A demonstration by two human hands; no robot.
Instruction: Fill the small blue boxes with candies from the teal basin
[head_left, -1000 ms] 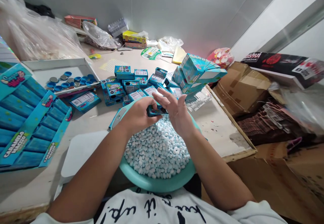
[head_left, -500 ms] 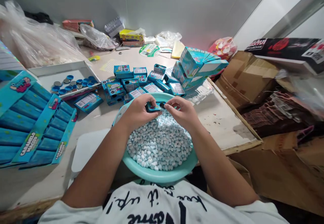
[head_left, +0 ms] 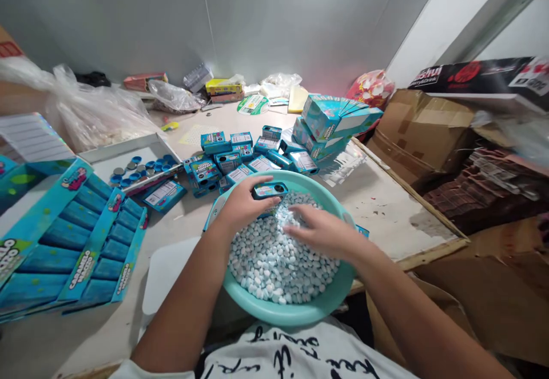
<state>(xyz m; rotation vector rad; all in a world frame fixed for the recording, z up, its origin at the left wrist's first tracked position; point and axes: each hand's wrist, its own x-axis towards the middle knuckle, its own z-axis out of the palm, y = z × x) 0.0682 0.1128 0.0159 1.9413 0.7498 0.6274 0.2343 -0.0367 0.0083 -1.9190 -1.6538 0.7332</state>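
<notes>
My left hand (head_left: 245, 206) grips a small blue printed box (head_left: 269, 190), thumb along the near side and fingers behind. A round dark hole shows at the box's right end. Below it a light-green basin (head_left: 287, 314) holds a heap of pale blue and white candies (head_left: 278, 270). Over the right part of the heap is my right hand (head_left: 321, 231), thumb and fingers apart and pointing left. Nothing shows between them; whether the fingertips touch the candies I cannot tell. Just behind the basin lies a pile of similar blue boxes (head_left: 229, 162).
A white tray (head_left: 100, 159) with round blue caps (head_left: 148, 167) stands at left, behind large blue display cartons (head_left: 72, 242). A white flat-topped object (head_left: 167, 270) sits left of the basin. More blue display boxes (head_left: 326, 119) stand behind, and brown cartons (head_left: 424, 133) lie at right.
My right hand has left the box's hole and moved down and right over the candies, its fingers spreading. My left hand still holds the box. The view has shifted slightly.
</notes>
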